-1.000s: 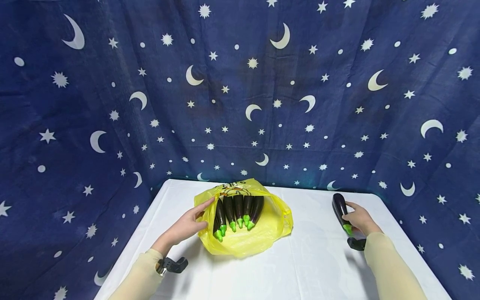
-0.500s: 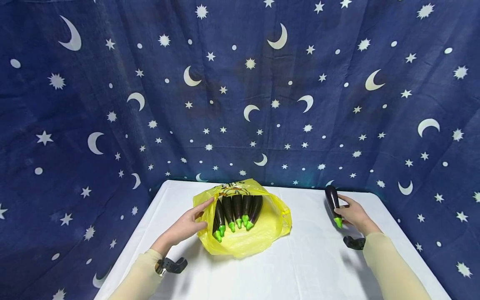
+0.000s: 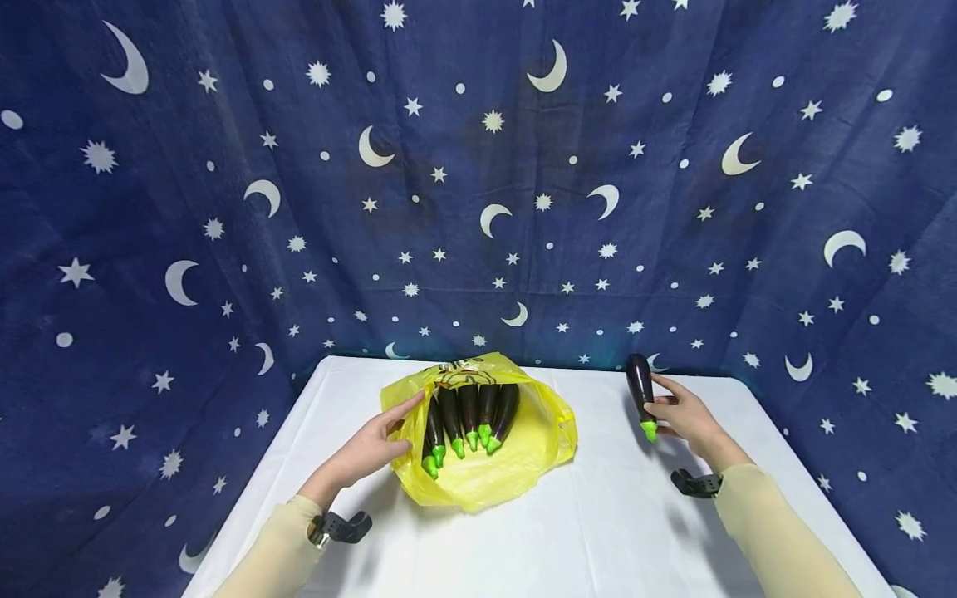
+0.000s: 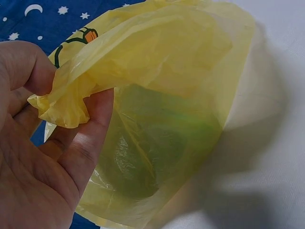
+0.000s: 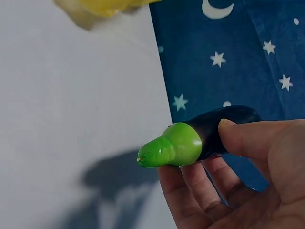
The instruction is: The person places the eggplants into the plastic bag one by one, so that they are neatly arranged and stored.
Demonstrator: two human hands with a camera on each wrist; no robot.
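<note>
A yellow plastic bag [image 3: 516,482] lies on its side with its mouth facing me, and several dark eggplants [image 3: 467,411] with green stems rest side by side within it. At the bag's left rim, my left hand [image 3: 366,457] pinches the gathered plastic between thumb and fingers, plain in the left wrist view. My right hand [image 3: 691,423] grips one more eggplant [image 3: 640,390] above the table's right side. Its green stem end [image 5: 176,145] points out past my fingers in the right wrist view, and its shadow falls on the cloth.
A white-covered table [image 3: 523,556] bears everything. Behind it and on both sides hangs a dark blue curtain [image 3: 463,191] printed with moons and stars. A black band with a small device [image 3: 347,527] sits on my left wrist, another [image 3: 695,483] on my right.
My right hand has carried its eggplant leftward and toward the far edge, and the eggplant has turned more upright in view. The left hand keeps its hold on the bag's rim.
</note>
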